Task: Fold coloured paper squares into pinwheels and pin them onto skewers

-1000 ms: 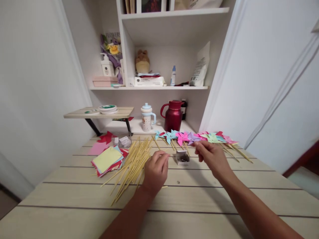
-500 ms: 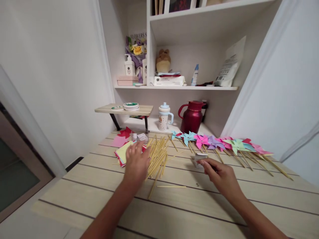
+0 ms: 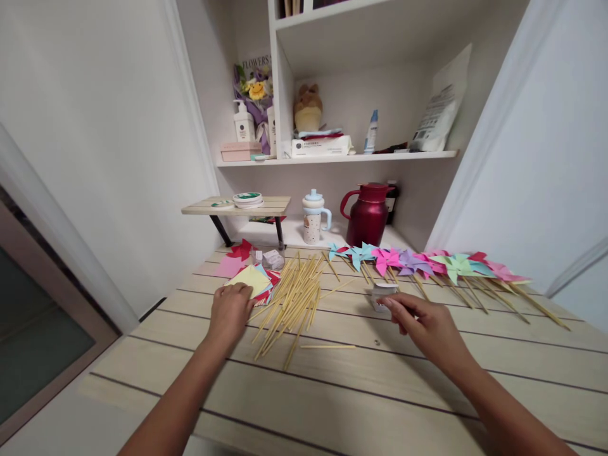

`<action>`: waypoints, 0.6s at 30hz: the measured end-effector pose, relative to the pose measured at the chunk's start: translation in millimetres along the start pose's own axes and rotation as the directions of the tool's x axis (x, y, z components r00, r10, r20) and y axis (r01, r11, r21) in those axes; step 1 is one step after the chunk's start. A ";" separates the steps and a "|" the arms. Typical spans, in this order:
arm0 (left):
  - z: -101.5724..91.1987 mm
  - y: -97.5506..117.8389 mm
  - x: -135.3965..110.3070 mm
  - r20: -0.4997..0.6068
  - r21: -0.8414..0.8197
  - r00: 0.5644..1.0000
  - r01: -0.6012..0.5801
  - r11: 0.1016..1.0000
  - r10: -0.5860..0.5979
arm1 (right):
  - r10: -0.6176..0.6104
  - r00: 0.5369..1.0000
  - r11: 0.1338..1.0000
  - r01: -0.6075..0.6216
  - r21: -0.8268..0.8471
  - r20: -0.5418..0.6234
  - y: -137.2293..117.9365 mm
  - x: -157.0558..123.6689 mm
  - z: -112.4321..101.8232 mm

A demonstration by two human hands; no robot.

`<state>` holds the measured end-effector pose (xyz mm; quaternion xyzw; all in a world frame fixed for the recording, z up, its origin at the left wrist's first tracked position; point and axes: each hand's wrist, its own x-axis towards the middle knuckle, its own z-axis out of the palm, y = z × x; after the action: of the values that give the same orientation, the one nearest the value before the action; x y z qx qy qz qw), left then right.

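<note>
My left hand (image 3: 232, 311) lies palm down at the near left edge of a stack of coloured square paper sheets (image 3: 251, 280), yellow on top. Its fingertips touch the stack, with the thumb apart. My right hand (image 3: 420, 322) has thumb and forefinger pinched together beside a small open white box (image 3: 381, 295). Whatever sits in that pinch is too small to make out. Between the hands spreads a loose heap of thin wooden sticks (image 3: 294, 301). One single stick (image 3: 327, 346) lies apart nearer me, and a tiny dark bit (image 3: 377, 342) rests right of it.
Several paper pinwheels on sticks (image 3: 411, 265) line the table's back right. A red pinwheel (image 3: 241, 249) and small clear containers (image 3: 272, 258) lie behind the paper. Farther back stand a lidded cup (image 3: 311, 223), a red jug (image 3: 368, 218) and a small raised shelf (image 3: 275, 206).
My left hand has moved left and back from over the sticks and stack to the stack's near left edge. My right hand stays pinched by the box. The view has shifted slightly.
</note>
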<state>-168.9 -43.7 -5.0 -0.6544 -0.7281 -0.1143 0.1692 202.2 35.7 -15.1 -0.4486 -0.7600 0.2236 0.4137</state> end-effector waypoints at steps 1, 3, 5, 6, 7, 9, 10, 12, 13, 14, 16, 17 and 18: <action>-1.1 0.3 -0.4 -0.001 -0.006 1.000 -0.005 1.000 0.005 | -0.001 1.000 1.000 0.001 -0.003 0.001 0.2 0.1 -0.6; -3.3 1.0 -0.8 -0.006 -0.018 1.000 -0.013 1.000 0.013 | -0.003 1.000 1.000 0.003 -0.009 0.004 0.9 0.4 -1.2; -4.9 2.2 -0.6 -0.016 -0.023 1.000 -0.004 1.000 0.004 | -0.004 1.000 1.000 0.004 -0.007 0.006 1.8 0.6 -1.3; -5.3 2.9 -0.4 -0.023 -0.022 1.000 0.008 1.000 -0.008 | -0.005 1.000 1.000 0.005 -0.003 0.005 2.0 0.6 -1.2; -5.3 3.6 -0.2 -0.034 -0.016 0.999 0.024 1.000 -0.025 | -0.007 1.000 1.000 0.007 0.003 0.006 2.2 0.6 -1.2; -3.8 4.8 0.5 -0.066 0.006 0.995 0.072 0.997 -0.072 | -0.012 1.000 1.000 0.012 0.014 0.006 2.1 0.6 -1.4; -2.4 4.9 0.8 -0.079 0.018 0.992 0.099 0.995 -0.097 | -0.015 1.000 1.000 0.015 0.017 0.008 1.8 0.6 -1.6; 1.0 4.3 1.0 -0.078 0.031 0.988 0.136 0.990 -0.133 | -0.016 1.000 1.000 0.016 0.019 0.010 1.0 0.8 -2.0; 2.6 3.7 0.8 -0.063 0.033 0.988 0.141 0.990 -0.139 | -0.014 1.000 1.000 0.014 0.018 0.011 0.7 0.9 -2.2; 3.8 3.0 0.5 -0.046 0.030 0.990 0.137 0.990 -0.136 | -0.011 1.000 1.000 0.011 0.016 0.011 0.3 1.0 -2.4; 4.9 2.0 -0.5 -0.028 0.019 0.993 0.117 0.993 -0.117 | -0.009 1.000 1.000 0.009 0.016 0.010 0.1 1.1 -2.5; 4.8 2.0 -0.9 -0.030 0.012 0.994 0.108 0.994 -0.108 | -0.011 1.000 1.000 0.011 0.018 0.010 0.2 1.1 -2.6; 4.3 2.2 -1.2 -0.037 0.006 0.994 0.103 0.995 -0.102 | -0.014 1.000 1.000 0.014 0.021 0.010 0.3 1.0 -2.6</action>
<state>-167.0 -42.8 -9.5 -0.6134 -0.7579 -0.1319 0.1788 204.2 36.6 -13.5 -0.4379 -0.7627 0.2308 0.4161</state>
